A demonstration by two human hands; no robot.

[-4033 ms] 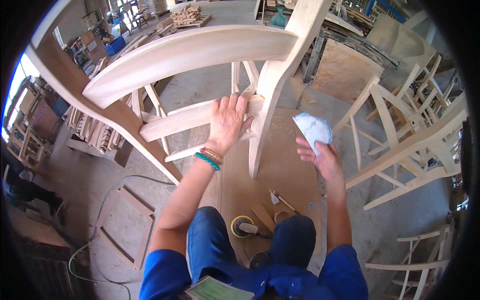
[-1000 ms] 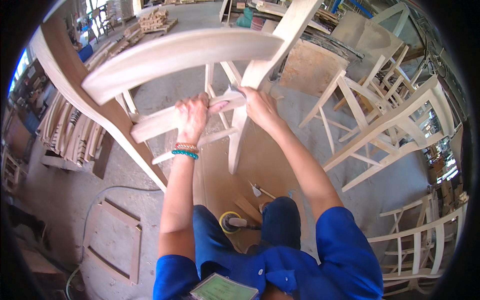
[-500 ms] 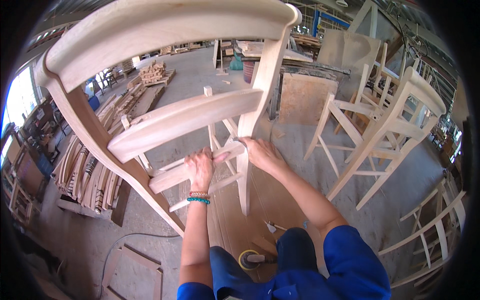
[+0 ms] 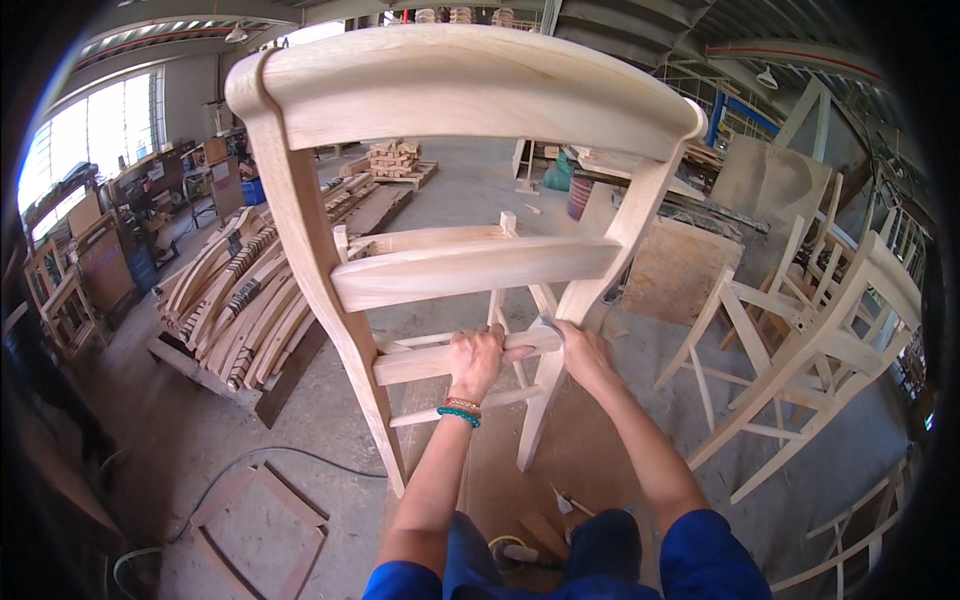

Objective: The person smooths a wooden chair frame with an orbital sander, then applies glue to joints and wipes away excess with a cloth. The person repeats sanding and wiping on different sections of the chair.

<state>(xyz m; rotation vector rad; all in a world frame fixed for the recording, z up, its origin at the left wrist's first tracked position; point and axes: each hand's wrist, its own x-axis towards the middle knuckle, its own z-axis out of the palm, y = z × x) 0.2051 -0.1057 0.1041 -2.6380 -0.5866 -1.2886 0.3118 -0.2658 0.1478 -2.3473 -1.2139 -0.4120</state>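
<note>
A bare wooden chair frame [image 4: 480, 90] stands before me, its curved back toward me. My left hand [image 4: 476, 362] is closed over the chair's lower rail [image 4: 412, 365], thumb stretched along it to the right. Beaded bracelets [image 4: 460, 408] circle that wrist. At the joint of this rail and the right-hand back leg [image 4: 540, 425], my right hand [image 4: 588, 355] presses with bent fingers. A small greyish edge shows by its fingertips, too little to name. Above both hands runs the curved middle slat [image 4: 475, 272].
Another unfinished chair [image 4: 800, 370] stands to the right. Curved wooden parts [image 4: 235, 310] lie stacked on a low pallet at left. A cable [image 4: 300, 455] and a wooden frame [image 4: 262, 530] lie on the floor. A round-padded tool [image 4: 512, 550] and a brush [image 4: 575, 503] lie near my legs.
My view has tilted up and turned left, so the chair sits lower and further right in the picture. Both hands remain at the lower rail, the right one still at the joint.
</note>
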